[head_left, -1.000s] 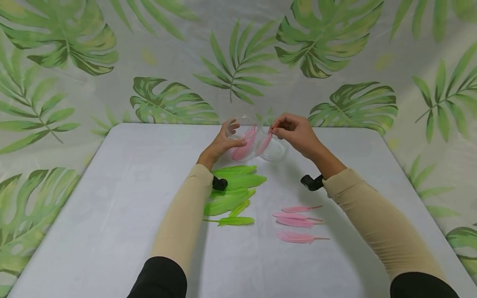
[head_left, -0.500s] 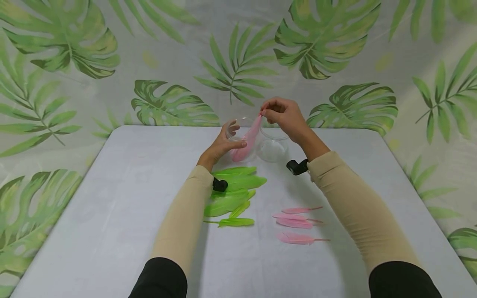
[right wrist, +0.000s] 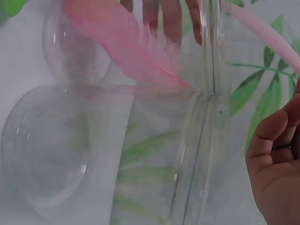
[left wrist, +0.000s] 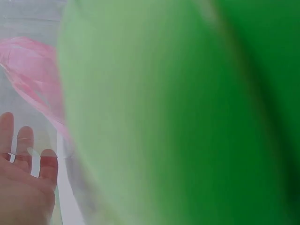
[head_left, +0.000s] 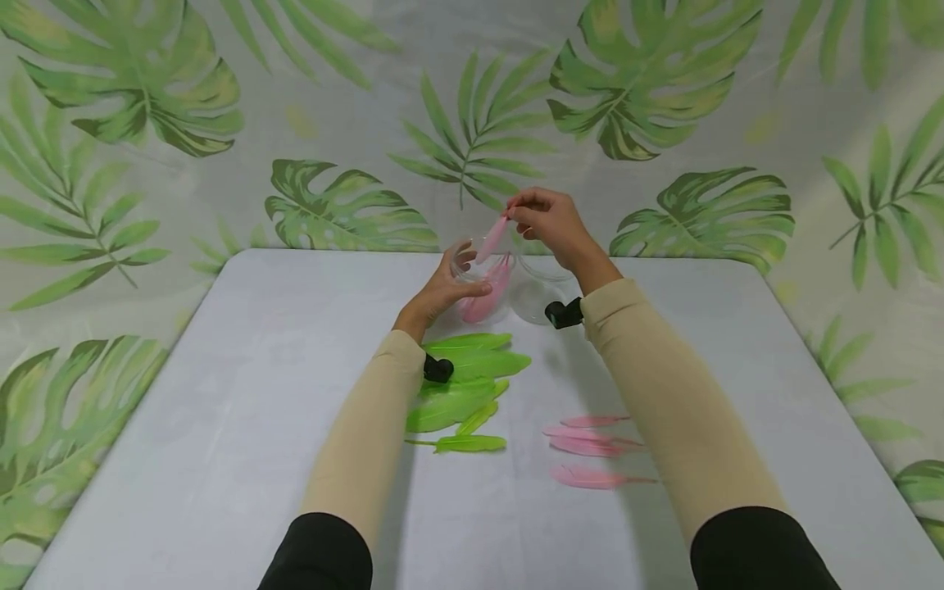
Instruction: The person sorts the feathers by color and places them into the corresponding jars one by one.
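Note:
My left hand (head_left: 438,287) grips a clear jar (head_left: 463,307) at the table's back edge, thumb in front and fingers round the far side. Pink feathers (head_left: 488,299) stand inside it, leaning. Above its mouth my right hand (head_left: 555,228) pinches another pink feather (head_left: 492,239) by the quill, the vane's tip hanging down at the rim. Close on the right stands a second clear jar (right wrist: 47,159), with no feather seen in it. In the left wrist view a blurred green feather (left wrist: 154,112) hides most of the jar.
Several green feathers (head_left: 472,362) lie in a column below the left jar, partly under my left wrist. Several pink feathers (head_left: 586,444) lie on the white table (head_left: 243,393) at right, their quills partly behind my right sleeve. A leaf-print cloth (head_left: 332,98) hangs behind.
My right hand has gone up and to the left, bringing the pinched pink feather from between the jars to above the left jar's mouth. The left hand and jar stay put.

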Available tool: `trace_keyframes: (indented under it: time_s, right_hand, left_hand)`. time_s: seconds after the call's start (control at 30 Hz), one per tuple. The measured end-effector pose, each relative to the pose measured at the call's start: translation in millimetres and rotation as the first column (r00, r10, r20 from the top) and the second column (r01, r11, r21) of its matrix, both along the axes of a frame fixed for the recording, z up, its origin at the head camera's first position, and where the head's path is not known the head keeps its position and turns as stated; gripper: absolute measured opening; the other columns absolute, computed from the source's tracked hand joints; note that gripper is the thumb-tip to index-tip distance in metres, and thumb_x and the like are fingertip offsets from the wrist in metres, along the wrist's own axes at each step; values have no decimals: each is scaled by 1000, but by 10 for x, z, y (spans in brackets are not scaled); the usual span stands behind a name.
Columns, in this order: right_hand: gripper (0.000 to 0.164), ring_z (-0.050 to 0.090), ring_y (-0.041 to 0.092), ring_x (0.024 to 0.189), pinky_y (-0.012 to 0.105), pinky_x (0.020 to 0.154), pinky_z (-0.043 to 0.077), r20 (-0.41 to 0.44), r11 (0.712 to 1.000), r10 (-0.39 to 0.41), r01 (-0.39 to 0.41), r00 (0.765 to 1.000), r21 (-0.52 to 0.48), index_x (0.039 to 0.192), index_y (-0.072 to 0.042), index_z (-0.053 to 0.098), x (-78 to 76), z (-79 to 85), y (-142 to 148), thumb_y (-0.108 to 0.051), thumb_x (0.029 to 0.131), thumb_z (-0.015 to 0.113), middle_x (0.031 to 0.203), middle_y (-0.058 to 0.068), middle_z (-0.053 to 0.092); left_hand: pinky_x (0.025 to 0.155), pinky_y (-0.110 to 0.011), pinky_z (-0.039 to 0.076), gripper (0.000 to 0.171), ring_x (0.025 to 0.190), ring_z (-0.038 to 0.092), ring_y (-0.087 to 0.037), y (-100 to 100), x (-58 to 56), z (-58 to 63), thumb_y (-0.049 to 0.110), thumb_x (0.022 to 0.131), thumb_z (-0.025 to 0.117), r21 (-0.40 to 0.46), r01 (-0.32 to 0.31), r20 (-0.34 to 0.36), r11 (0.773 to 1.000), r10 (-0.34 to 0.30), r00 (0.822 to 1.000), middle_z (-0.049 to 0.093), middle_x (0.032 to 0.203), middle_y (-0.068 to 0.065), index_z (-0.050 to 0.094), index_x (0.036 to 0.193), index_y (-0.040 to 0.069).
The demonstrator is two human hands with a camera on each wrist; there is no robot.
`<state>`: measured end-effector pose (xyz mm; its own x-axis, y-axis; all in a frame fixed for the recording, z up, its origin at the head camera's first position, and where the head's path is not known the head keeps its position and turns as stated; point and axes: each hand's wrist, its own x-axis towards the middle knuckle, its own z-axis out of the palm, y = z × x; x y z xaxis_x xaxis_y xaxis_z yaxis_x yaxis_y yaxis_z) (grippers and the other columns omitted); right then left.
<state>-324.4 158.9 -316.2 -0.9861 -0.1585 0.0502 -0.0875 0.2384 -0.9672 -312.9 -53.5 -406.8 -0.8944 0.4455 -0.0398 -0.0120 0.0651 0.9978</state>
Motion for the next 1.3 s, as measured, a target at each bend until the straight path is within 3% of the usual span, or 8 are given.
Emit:
trace_keyframes:
  time_s: [0.23,0.4,0.57,0.8,1.1,1.2,1.3]
  right_hand:
    - [11,59,19,86,44,94,49,67,1000,5,-5,998,0,105,-13,66,-44,-34,-49,-21,98,62,92,-10,69]
    - [12,58,14,83,34,85,50,80,1000,-3,1,997,17,106,-12,66,-34,-46,-56,-20,98,62,91,-12,70]
    - [15,59,16,84,28,79,50,84,999,-7,4,996,36,108,-10,66,-29,-58,-39,-20,98,62,88,-14,70]
    - [26,60,18,88,47,97,48,79,999,-6,2,997,51,117,-6,63,-45,-89,-36,-21,96,65,88,-14,70]
    - [19,59,14,82,47,95,47,80,999,-6,2,997,44,112,-10,64,-51,-91,-60,-21,96,65,85,-16,71]
    - [18,60,18,89,45,95,48,75,998,1,-5,997,57,112,-10,66,-53,-87,-54,-20,97,64,94,-12,71]
    - [26,60,25,101,43,97,48,72,995,7,-14,997,97,121,-9,66,-45,-74,-43,-20,98,62,114,-2,68]
  left_hand:
    - [123,-51,22,98,152,19,-28,21,-98,-144,15,83,73,-8,-20,-16,1000,20,1000,24,163,-7,13,159,24]
    - [122,-50,25,95,151,21,-28,26,-124,-220,16,84,73,-11,-31,-39,999,30,999,27,162,-6,14,159,25]
    - [121,-50,26,95,150,22,-28,19,-133,-240,14,84,73,-5,-32,-49,999,32,998,29,161,-7,15,159,22]
    - [122,-51,25,96,150,23,-28,31,-145,-237,15,83,74,-10,-33,-59,999,32,998,30,160,-7,15,159,21]
    - [121,-51,28,96,150,23,-28,32,-133,-233,15,84,73,-21,-32,-60,999,30,998,29,161,-8,13,159,21]
    - [122,-49,27,96,151,23,-28,32,-137,-230,13,84,73,-8,-33,-50,999,33,998,28,162,-7,14,159,22]
    - [122,-49,26,96,151,23,-29,34,-140,-225,13,84,73,2,-34,-45,999,34,998,28,162,-8,14,159,23]
